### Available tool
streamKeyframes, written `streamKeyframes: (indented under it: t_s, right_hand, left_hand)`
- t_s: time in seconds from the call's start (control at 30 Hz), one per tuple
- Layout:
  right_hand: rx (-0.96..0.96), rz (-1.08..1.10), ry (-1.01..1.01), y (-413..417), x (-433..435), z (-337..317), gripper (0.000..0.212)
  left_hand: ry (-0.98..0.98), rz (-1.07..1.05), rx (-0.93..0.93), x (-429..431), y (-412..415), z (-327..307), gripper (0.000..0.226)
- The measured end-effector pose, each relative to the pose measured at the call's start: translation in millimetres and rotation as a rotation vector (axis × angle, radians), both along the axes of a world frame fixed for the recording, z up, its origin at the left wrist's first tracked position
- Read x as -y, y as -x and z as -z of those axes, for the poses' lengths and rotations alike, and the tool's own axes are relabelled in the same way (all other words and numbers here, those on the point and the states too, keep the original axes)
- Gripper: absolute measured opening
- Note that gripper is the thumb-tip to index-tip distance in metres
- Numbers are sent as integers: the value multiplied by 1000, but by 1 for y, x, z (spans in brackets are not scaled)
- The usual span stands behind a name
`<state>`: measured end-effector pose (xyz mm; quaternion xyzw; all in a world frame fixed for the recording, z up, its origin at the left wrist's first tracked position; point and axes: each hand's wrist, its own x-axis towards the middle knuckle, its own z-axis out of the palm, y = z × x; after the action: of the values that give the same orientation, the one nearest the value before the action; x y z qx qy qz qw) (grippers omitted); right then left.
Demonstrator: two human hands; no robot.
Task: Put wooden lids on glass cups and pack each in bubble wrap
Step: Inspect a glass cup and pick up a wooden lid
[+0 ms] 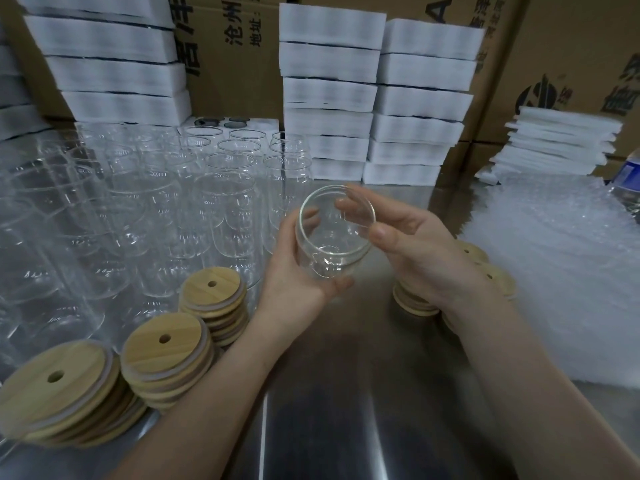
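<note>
Status: one glass cup (334, 237) in hand above the steel table (346, 393), tilted mouth toward the person, empty, no lid on it. Left hand (294, 282) wraps the body from below, right hand (422, 251) pinches the rim, thumb on the near side and fingers on the far side. Neither hand has a lid. Lid stacks (162, 351) sit front-left beside the left forearm; a few more lids (412, 303) lie under the right wrist. Bubble wrap (561, 271) is piled at right, well apart from the cup, nothing wrapped in it that I can see. Spare cups (173, 202) crowd the left of the table, all upright, open, empty. No lidded or wrapped cup in view, so I'd judge this cup is at step one: lid first, then wrap, then the whole batch after it. White foam packs (329, 81) are stacked at the back, closed, contents not visible. Cartons (235, 46) behind them, shut. Whether finished cups sit out of frame, can't tell.
</note>
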<state>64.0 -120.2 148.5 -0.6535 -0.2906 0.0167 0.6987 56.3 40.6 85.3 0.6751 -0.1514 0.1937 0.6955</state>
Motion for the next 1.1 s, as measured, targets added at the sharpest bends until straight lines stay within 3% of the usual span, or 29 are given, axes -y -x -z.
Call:
streamKeyframes:
  t_s: [0.13,0.27,0.4,0.53,0.6,0.73,0.9,1.0,1.1]
  right_hand:
    - [10,112,-56,-3,-1,3,43]
    - [-76,192,-96,-5,2,1,43]
    - [-291,336,-38,-9,3,1,48]
    - [-561,96,-102,-6,9,0,61]
    - [-585,-22,-147,-4,12,-2,62]
    - [-508,60,-169,-6,13,-3,53]
    - [-338,229,-337,-4,10,-10,39]
    - [-59,483,-284,-4,10,-11,34]
    - [252,658,-71,-1,10,-2,40]
  left_hand:
    - [24,80,-13,3,5,-4,87]
    - [90,170,-72,4,13,-9,89]
    - [215,213,-88,8,18,-16,85]
    - [304,253,-76,7,22,-22,68]
    - [321,274,-58,9,22,-23,69]
    - [333,268,-74,14,21,-21,82]
    - [413,253,-190,16,20,-20,95]
    - [464,170,-242,12,18,-21,104]
    - [186,-61,-201,11,15,-16,103]
